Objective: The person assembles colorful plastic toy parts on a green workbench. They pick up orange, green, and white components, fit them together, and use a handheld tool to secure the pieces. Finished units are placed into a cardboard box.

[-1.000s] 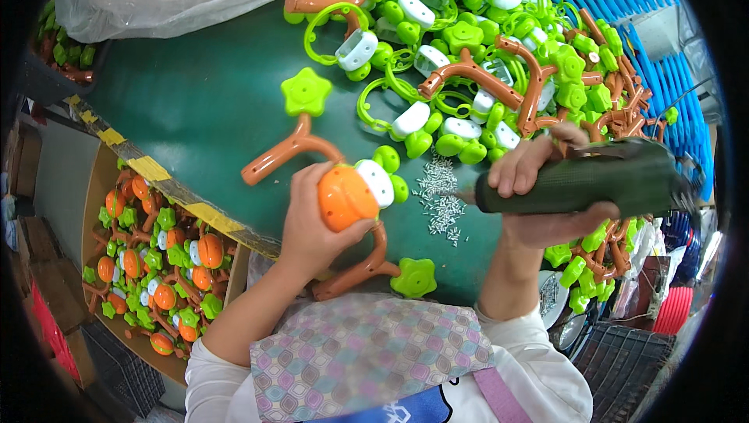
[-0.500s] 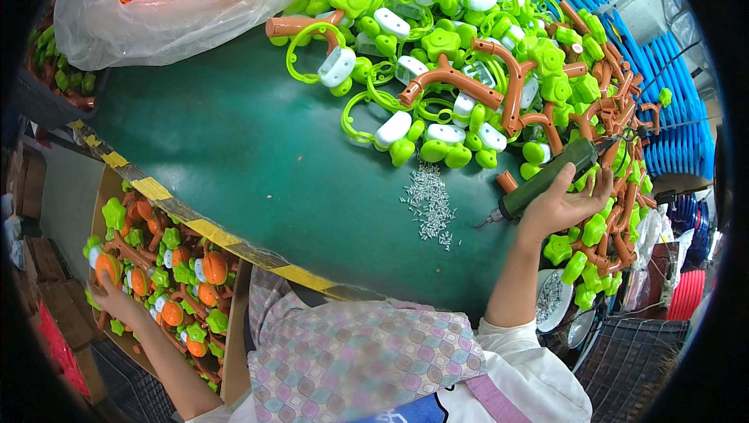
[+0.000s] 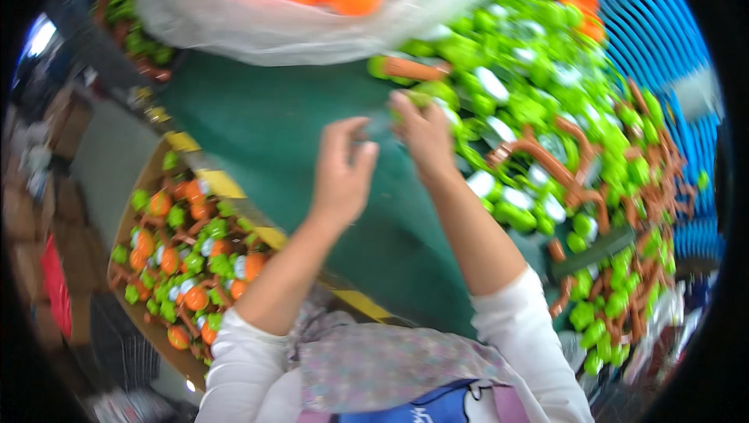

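Note:
My left hand [image 3: 342,177] hangs over the green work surface, open, its thumb and fingers apart and nothing in them. Beside it, my right hand [image 3: 427,138] is at the near left edge of a heap of plastic parts, fingers closed on a light green ring part [image 3: 422,99]. Blur and the fingers hide much of this part. A brown branch-shaped piece [image 3: 413,69] lies just beyond. The dark green electric screwdriver [image 3: 594,254] rests on the heap at the right, away from both hands.
A clear plastic bag [image 3: 257,45] of orange parts stands at the far side. Below the yellow-black striped table edge [image 3: 222,183], a cardboard box [image 3: 125,224] holds assembled orange, green and brown pieces. Blue slatted baskets [image 3: 663,56] stand behind the heap [image 3: 538,103].
My right hand has left the screwdriver and moved left to the heap's edge. My left hand has come up from the cardboard box to above the table. The view has shifted.

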A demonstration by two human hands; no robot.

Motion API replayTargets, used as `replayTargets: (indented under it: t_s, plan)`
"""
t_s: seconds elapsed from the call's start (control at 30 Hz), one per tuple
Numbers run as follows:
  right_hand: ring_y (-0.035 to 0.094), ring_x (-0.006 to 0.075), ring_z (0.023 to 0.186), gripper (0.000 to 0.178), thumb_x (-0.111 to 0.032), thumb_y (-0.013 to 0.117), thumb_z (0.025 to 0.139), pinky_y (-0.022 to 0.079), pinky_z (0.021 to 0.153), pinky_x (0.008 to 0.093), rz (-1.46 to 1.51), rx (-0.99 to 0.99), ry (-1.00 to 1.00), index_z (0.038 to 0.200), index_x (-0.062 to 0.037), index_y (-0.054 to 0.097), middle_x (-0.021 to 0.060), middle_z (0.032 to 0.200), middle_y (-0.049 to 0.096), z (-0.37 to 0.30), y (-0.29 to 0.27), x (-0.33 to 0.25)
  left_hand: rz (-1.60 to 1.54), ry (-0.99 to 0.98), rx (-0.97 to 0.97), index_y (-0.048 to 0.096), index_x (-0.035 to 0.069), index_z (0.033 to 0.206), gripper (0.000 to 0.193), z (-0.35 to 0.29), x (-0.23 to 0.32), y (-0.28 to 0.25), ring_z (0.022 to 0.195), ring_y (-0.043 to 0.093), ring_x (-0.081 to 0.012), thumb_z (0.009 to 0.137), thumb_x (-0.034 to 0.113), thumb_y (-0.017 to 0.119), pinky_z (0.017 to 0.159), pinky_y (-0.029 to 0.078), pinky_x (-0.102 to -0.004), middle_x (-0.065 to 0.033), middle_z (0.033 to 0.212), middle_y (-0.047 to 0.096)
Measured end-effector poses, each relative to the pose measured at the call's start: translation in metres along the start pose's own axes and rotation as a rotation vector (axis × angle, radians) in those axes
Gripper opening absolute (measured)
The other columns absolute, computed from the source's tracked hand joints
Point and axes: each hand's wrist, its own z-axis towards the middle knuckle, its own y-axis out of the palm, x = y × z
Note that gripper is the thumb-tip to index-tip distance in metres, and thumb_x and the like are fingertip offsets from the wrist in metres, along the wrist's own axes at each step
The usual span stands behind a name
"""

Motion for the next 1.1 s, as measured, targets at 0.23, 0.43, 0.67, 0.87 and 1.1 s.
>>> replayTargets:
  t_s: [0.23,0.43,0.67,0.87,1.1]
  plan:
    - [0.063,0.0316,0.081,0.025,-0.022,0.077,0.079,0.052,0.067,0.0423,-0.877,-0.476,-0.678,0.095,-0.0062,0.065,0.0137,0.084,0.064,-0.120,-0.024,0.006,0.130,-0.108,0.326,0.058,0.003,0.123,0.033,0.020,-0.056,-0.115,0.105,0.061,-0.0229,0.091,0.010,0.064,0.091,0.052,-0.0359,-0.0125,0.119,0.056]
    - [0.057,0.0278,0.079,0.023,-0.023,0.078,0.076,0.049,0.064,0.0416,-0.941,-0.669,-0.748,0.086,-0.0091,0.062,0.0105,0.093,0.056,-0.128,-0.019,0.013,0.594,-0.143,0.455,0.045,0.001,0.134,0.048,0.107,-0.123,-0.254,0.113,0.056,-0.0343,0.090,0.013,0.061,0.101,0.045,-0.0409,-0.0217,0.132,0.045]
    - [0.054,0.0268,0.075,0.024,-0.024,0.078,0.077,0.046,0.061,0.0403,-1.023,-0.720,-0.610,0.092,-0.0103,0.066,0.0071,0.083,0.048,-0.125,-0.012,0.011,0.553,-0.545,0.680,0.020,0.012,0.156,0.087,0.248,-0.157,-0.331,0.121,0.052,-0.0468,0.084,0.024,0.069,0.107,0.041,-0.0462,-0.0387,0.144,0.030]
    - [0.057,0.0252,0.067,0.038,-0.017,0.084,0.068,0.048,0.057,0.0375,-1.040,-0.713,-0.599,0.100,-0.0079,0.066,0.0051,0.079,0.055,-0.123,0.006,-0.003,0.821,-0.630,0.808,0.055,0.012,0.136,0.052,0.284,-0.212,-0.382,0.112,0.061,-0.0416,0.089,0.030,0.066,0.100,0.048,-0.0463,-0.0264,0.124,0.060]
    - [0.058,0.0252,0.066,0.036,-0.013,0.083,0.069,0.047,0.058,0.0371,-0.994,-0.640,-0.611,0.099,-0.0079,0.064,0.0051,0.077,0.056,-0.123,0.010,-0.008,0.813,-0.108,0.226,0.062,0.009,0.107,0.020,0.163,-0.123,-0.260,0.086,0.063,-0.0403,0.093,0.024,0.061,0.074,0.050,-0.0470,-0.0183,0.093,0.063]
